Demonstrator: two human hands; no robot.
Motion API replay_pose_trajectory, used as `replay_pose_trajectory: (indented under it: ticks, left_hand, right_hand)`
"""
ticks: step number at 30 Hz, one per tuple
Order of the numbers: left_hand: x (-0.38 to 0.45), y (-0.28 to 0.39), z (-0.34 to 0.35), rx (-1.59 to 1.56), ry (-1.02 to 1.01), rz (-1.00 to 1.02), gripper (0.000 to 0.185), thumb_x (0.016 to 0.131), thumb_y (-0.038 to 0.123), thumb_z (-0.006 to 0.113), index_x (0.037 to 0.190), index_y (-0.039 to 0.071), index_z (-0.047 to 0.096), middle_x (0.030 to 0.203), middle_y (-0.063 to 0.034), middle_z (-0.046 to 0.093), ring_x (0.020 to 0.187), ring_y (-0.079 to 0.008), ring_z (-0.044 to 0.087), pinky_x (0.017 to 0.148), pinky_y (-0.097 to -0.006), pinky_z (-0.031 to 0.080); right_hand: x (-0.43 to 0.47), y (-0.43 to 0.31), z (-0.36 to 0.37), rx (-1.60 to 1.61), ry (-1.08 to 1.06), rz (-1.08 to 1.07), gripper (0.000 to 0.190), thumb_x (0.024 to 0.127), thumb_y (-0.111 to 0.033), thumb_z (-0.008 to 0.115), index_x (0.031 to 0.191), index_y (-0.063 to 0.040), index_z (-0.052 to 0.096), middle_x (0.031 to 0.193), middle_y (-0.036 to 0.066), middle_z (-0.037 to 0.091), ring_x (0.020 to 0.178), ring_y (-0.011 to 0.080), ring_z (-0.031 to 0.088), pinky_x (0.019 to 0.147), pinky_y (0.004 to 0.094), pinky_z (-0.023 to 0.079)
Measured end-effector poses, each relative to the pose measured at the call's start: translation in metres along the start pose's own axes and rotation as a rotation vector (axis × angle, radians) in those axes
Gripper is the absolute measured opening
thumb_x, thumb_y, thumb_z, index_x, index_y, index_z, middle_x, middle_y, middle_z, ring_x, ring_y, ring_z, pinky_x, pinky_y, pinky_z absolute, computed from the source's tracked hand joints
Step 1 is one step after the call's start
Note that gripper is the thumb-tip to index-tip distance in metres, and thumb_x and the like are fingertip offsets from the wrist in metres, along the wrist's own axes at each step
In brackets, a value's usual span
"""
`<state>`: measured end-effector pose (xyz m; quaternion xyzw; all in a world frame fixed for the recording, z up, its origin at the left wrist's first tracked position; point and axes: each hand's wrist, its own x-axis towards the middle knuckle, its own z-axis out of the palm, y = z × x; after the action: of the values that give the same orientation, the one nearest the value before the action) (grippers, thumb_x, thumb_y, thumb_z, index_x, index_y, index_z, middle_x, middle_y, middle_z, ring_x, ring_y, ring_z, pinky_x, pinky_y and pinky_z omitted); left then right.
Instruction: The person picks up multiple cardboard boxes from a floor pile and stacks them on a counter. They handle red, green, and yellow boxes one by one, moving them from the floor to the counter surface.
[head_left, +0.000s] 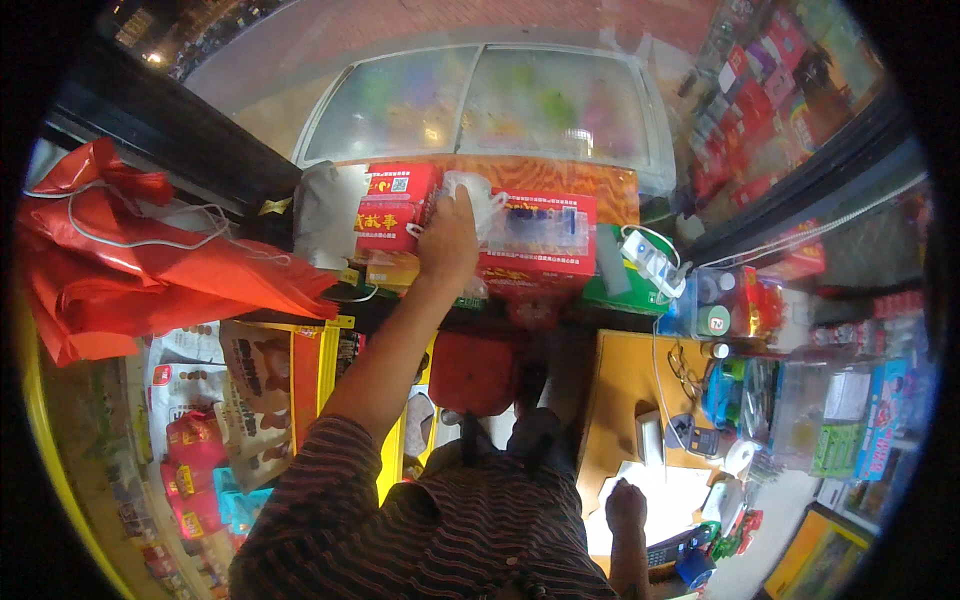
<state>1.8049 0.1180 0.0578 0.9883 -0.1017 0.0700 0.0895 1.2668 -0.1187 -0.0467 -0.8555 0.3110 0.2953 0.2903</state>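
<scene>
My left hand (448, 240) reaches forward over the counter, its index finger stretched out along a white translucent plastic item (478, 196) with loop-like ends. The other fingers curl against that plastic, and their grip is partly hidden. On either side of it lie red cardboard boxes: one to the left (397, 206) and one to the right (538, 232), both with printing. Low on the right, my right hand (626, 508) is held with curled fingers over white paper sheets (660, 495) on a wooden desk (622, 390). Whether anything is inside those fingers cannot be seen.
Red plastic bags (157, 262) are heaped at left. A white power strip (651, 259) lies on a green box (637, 292). Eyeglasses (682, 367) and a calculator (667, 551) are on the desk. Below the counter stands a red stool (472, 373). Ahead is a sliding glass-topped case (480, 105).
</scene>
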Motion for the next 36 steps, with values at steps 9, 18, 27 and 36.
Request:
replay_pose_trajectory:
  ticks: [9,18,27,36]
  left_hand:
    - [-0.007,-0.03,-0.048,-1.036,0.125,-0.08,0.036,0.094,0.003,0.062,0.129,0.007,0.068,0.113,-0.0072,0.073,0.097,-0.0192,0.071,0.081,-0.0351,0.057]
    - [-0.109,-0.062,-0.042,-1.407,-0.134,-0.504,0.037,0.093,0.011,0.066,0.128,0.001,0.067,0.112,-0.0059,0.073,0.099,-0.0136,0.068,0.089,-0.0308,0.054]
    - [-0.223,-0.061,-0.04,-1.092,-0.345,-0.672,0.036,0.091,0.015,0.07,0.124,0.001,0.07,0.103,-0.0053,0.073,0.09,-0.012,0.066,0.082,-0.0293,0.054]
    - [-0.257,-0.083,-0.049,-1.183,-0.2,-0.747,0.035,0.093,0.011,0.067,0.126,0.0,0.068,0.1,-0.0033,0.071,0.086,-0.0097,0.065,0.078,-0.0263,0.053]
  right_hand:
    - [0.086,-0.222,-0.088,0.77,0.205,-0.555,0.018,0.096,-0.008,0.065,0.113,-0.003,0.068,0.1,0.012,0.07,0.088,0.0267,0.069,0.079,0.0365,0.056]
    - [0.23,-0.376,-0.176,0.027,0.811,-1.022,0.047,0.086,-0.021,0.076,0.129,-0.009,0.064,0.134,0.017,0.06,0.126,0.0377,0.055,0.109,0.0526,0.042]
    - [0.27,-0.377,-0.156,-0.117,0.698,-0.954,0.028,0.087,-0.023,0.074,0.113,-0.011,0.07,0.113,0.011,0.065,0.117,0.0353,0.058,0.1,0.0494,0.046]
    - [0.217,-0.349,-0.143,0.524,0.465,-0.806,0.014,0.098,-0.01,0.061,0.108,-0.003,0.068,0.1,0.011,0.072,0.088,0.0321,0.069,0.079,0.0417,0.056]
